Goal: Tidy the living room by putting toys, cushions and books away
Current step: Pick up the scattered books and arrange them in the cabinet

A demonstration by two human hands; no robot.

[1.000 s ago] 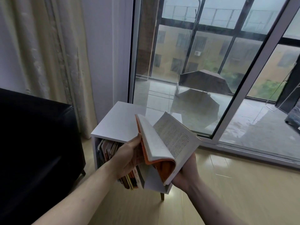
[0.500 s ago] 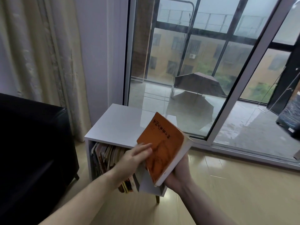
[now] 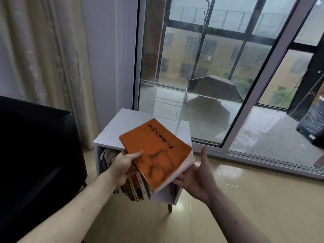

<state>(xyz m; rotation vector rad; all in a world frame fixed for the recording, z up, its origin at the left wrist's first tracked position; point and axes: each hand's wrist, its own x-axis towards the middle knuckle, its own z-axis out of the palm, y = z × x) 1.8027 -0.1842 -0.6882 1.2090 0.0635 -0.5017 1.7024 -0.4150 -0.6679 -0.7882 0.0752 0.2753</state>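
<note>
Apparently closed, orange book (image 3: 156,153) (left hand (image 3: 122,166) grip) points window-ward.

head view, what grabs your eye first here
An orange book, shut, is held in mid-frame: the left hand grips its near-left edge, the right hand is open at its right edge. Behind it stands a white shelf with books inside, and outside the glass door lies an open umbrella.

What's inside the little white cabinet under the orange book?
Inside the white cabinet a row of books stands, some leaning. The orange book and the left hand cover the middle of the opening, so what lies there is hidden.
</note>
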